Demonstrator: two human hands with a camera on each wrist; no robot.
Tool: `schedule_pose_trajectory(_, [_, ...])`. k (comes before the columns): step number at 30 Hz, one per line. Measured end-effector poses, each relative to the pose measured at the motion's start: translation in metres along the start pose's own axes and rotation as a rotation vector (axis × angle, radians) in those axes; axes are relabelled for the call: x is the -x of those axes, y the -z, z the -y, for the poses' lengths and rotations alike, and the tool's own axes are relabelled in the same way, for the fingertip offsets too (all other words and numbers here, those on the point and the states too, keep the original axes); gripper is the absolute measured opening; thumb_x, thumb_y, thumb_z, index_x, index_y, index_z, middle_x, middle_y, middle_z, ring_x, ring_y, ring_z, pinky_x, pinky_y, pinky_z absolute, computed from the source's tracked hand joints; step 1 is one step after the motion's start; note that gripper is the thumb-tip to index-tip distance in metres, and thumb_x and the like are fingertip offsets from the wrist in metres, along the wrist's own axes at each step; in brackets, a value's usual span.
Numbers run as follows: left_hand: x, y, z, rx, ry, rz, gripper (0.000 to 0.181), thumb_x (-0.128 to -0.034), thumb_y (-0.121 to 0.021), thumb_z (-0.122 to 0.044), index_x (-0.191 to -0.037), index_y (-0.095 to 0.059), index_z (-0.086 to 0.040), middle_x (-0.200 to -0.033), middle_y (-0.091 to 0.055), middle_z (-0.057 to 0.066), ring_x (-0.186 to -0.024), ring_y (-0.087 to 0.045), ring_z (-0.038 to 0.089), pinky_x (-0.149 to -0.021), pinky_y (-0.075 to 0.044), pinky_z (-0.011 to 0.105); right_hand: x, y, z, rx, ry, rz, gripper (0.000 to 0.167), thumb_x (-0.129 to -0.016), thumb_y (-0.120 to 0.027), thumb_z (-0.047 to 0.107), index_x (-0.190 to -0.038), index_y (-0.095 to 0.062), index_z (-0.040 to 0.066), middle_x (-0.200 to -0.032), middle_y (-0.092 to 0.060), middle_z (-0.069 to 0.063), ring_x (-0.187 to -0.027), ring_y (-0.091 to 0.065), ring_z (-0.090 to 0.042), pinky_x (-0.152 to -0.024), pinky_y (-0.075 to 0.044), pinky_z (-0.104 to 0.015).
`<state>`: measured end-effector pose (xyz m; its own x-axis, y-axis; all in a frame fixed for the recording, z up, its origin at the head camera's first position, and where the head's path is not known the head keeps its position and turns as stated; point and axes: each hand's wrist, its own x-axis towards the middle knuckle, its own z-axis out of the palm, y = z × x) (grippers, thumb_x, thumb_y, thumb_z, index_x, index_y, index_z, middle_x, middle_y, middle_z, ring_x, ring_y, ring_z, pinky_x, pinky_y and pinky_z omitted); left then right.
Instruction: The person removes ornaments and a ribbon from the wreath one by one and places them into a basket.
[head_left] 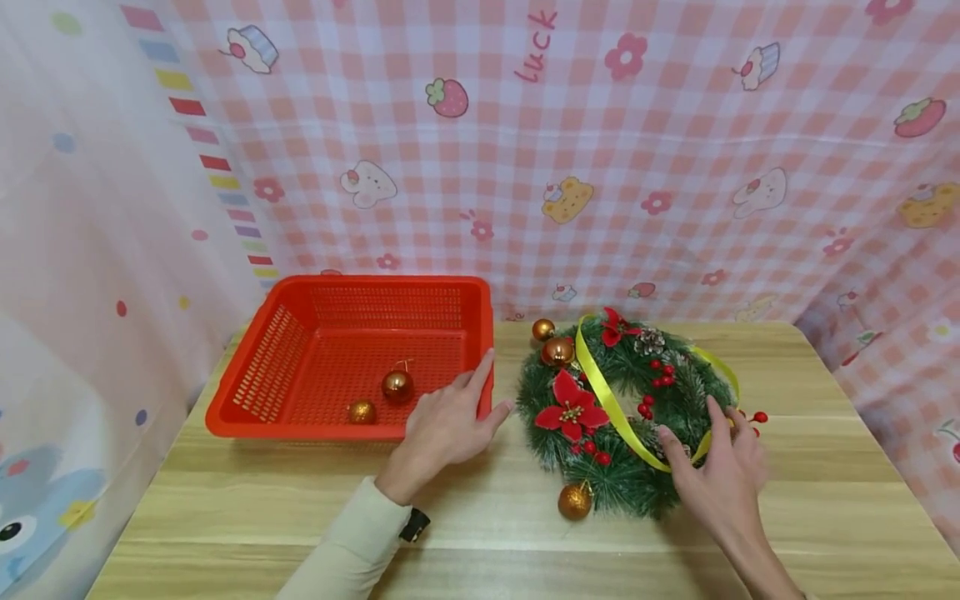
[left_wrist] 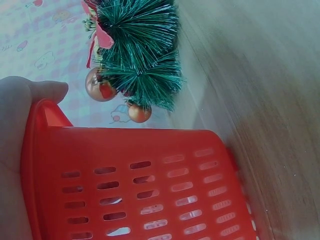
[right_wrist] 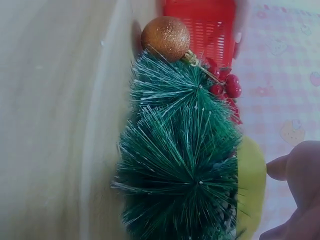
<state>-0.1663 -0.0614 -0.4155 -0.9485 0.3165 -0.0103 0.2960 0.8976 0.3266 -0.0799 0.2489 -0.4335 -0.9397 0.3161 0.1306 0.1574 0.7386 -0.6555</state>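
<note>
A green wreath (head_left: 637, 492) lies on the table's right half. It carries red poinsettias (head_left: 572, 406), red berries, pinecones and orange-gold baubles (head_left: 575, 502). A loop of yellow ribbon (head_left: 611, 404) crosses it. My right hand (head_left: 720, 475) is at the wreath's right front, thumb and fingers spread apart; its thumb (right_wrist: 278, 168) comes up to the ribbon in the right wrist view. My left hand (head_left: 450, 421) rests on the front right corner of a red plastic basket (head_left: 352, 287), index finger straight along the rim, thumb pointing outward. Its other fingers are hidden.
Inside the basket lie a shiny bauble (head_left: 397, 386) and a glittery bauble (head_left: 362, 412). Basket and wreath stand side by side on the wooden table (head_left: 495, 550), with a narrow gap between them. A pink checked curtain (head_left: 450, 167) hangs behind the table.
</note>
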Motion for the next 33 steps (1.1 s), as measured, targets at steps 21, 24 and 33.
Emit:
schedule_pose_trajectory(21, [0.002, -0.001, -0.002, 0.013, 0.006, 0.012, 0.078, -0.0963, -0.042, -0.064, -0.160, -0.015, -0.028, -0.146, -0.053, 0.007, -0.098, -0.068, 0.033, -0.066, -0.052, 0.037, -0.048, -0.025, 0.008, 0.158, -0.167, 0.165, 0.100, -0.094, -0.040, 0.070, -0.159, -0.002, 0.004, -0.158, 0.002, -0.036, -0.139, 0.001, -0.064, -0.100, -0.004, -0.082])
schedule_pose_trajectory(24, [0.002, -0.001, -0.002, 0.004, 0.005, 0.002, 0.078, -0.0963, -0.043, -0.063, -0.160, -0.016, -0.027, -0.146, -0.053, 0.007, -0.095, -0.068, 0.033, -0.062, -0.050, 0.034, -0.049, -0.025, 0.008, 0.166, -0.146, 0.186, 0.098, -0.094, -0.039, 0.070, -0.159, -0.003, 0.006, -0.158, -0.001, -0.036, -0.138, 0.000, -0.064, -0.098, -0.005, -0.082])
schedule_pose_trajectory(33, [0.003, 0.000, -0.002, -0.053, -0.048, -0.116, 0.075, -0.0959, -0.050, -0.059, -0.157, -0.030, -0.019, -0.147, -0.050, 0.014, -0.121, -0.058, 0.038, -0.089, -0.052, 0.049, -0.053, -0.029, 0.009, 0.196, -0.113, 0.150, 0.094, -0.096, -0.037, 0.068, -0.159, -0.007, 0.006, -0.157, -0.006, -0.037, -0.137, -0.004, -0.064, -0.097, -0.007, -0.082])
